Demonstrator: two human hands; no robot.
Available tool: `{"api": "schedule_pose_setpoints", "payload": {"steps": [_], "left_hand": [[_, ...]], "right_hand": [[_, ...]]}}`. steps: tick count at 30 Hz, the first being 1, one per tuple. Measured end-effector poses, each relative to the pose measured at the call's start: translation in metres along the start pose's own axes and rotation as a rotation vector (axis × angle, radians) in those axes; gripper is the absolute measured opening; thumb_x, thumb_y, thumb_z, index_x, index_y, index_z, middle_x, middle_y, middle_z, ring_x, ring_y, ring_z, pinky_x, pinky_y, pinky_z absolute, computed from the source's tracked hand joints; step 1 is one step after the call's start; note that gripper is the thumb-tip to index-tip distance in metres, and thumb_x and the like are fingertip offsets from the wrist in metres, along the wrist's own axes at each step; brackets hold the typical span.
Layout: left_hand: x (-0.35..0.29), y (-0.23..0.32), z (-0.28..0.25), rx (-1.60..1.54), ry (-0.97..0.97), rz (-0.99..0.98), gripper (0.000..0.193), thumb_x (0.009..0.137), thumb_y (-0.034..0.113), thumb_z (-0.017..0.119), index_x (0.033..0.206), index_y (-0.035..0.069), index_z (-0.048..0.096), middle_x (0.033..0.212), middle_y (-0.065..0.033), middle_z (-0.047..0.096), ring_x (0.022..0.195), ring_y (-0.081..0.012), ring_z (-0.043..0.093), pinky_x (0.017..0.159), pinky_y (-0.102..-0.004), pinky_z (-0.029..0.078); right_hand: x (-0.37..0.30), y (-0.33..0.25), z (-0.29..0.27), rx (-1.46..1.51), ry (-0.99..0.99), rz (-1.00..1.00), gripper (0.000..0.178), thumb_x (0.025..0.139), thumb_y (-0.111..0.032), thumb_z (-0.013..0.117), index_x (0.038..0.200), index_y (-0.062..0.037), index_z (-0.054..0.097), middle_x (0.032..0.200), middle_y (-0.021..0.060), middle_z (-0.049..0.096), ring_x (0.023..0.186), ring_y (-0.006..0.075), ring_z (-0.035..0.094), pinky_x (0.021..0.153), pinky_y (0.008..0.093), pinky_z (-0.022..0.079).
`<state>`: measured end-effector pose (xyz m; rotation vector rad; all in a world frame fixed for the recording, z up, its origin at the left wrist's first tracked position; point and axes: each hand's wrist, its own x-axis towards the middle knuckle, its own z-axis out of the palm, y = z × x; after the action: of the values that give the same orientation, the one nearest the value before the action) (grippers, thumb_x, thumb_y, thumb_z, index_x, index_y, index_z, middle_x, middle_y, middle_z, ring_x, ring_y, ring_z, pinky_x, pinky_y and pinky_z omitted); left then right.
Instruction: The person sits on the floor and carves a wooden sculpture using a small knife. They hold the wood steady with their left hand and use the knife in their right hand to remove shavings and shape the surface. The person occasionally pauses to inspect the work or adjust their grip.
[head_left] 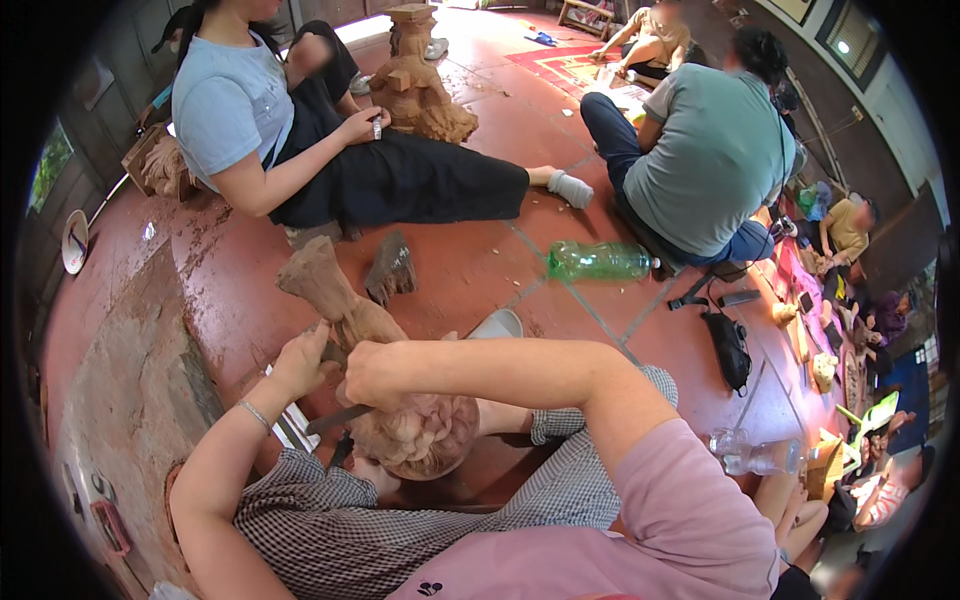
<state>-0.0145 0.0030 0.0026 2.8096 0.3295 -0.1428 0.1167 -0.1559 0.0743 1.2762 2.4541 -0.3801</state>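
A carved piece of wood (425,435) stands between my legs, its lower part rounded with petal-like relief. Its pale, flared upper end (318,278) leans away to the far left. My left hand (300,365) is closed at the side of the narrow middle, fingers curled against the wood; a dark sliver shows beside them. Just to its right, my right hand (375,375) is closed in a fist around a dark, flat hand tool (338,418). One end of that tool sticks out to the lower left; the rest is hidden by the fist and carving.
A dark wood chunk (391,268), white bowl (498,325) and green bottle (600,261) lie ahead. A seated person (235,110) is at far left by a tall carving (415,90); another (705,150) sits at right. A stone slab (130,400) lies left, a black pouch (728,345) right.
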Motion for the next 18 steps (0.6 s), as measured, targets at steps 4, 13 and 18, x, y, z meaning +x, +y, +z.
{"api": "schedule_pose_setpoints", "payload": {"steps": [4, 13, 18], "left_hand": [[-0.003, 0.006, -0.006, -0.037, 0.012, 0.013, 0.093, 0.077, 0.014, 0.076, 0.151, 0.003, 0.021, 0.109, -0.0266, 0.062, 0.104, -0.0451, 0.061, 0.087, -0.0505, 0.051], [0.004, 0.002, -0.004, -0.067, -0.034, -0.069, 0.086, 0.075, 0.008, 0.073, 0.147, 0.0, 0.027, 0.108, -0.0277, 0.062, 0.102, -0.046, 0.061, 0.087, -0.0511, 0.051], [0.002, 0.006, -0.005, -0.038, -0.058, -0.045, 0.085, 0.075, 0.011, 0.074, 0.145, -0.004, 0.028, 0.112, -0.0274, 0.061, 0.105, -0.0447, 0.06, 0.089, -0.0497, 0.05]], "right_hand": [[-0.003, -0.002, 0.002, -0.007, -0.03, 0.009, 0.023, 0.071, -0.025, 0.075, 0.093, -0.019, 0.073, 0.092, 0.0048, 0.074, 0.093, 0.0269, 0.071, 0.078, 0.0415, 0.054], [0.008, 0.024, 0.008, 0.251, 0.16, 0.055, 0.03, 0.068, -0.03, 0.084, 0.09, -0.0118, 0.074, 0.087, 0.0114, 0.073, 0.089, 0.0321, 0.07, 0.076, 0.0442, 0.054], [-0.013, 0.014, -0.001, 0.135, 0.063, 0.009, 0.033, 0.067, -0.031, 0.084, 0.091, -0.01, 0.074, 0.088, 0.0117, 0.073, 0.09, 0.032, 0.07, 0.076, 0.0445, 0.054]]}}
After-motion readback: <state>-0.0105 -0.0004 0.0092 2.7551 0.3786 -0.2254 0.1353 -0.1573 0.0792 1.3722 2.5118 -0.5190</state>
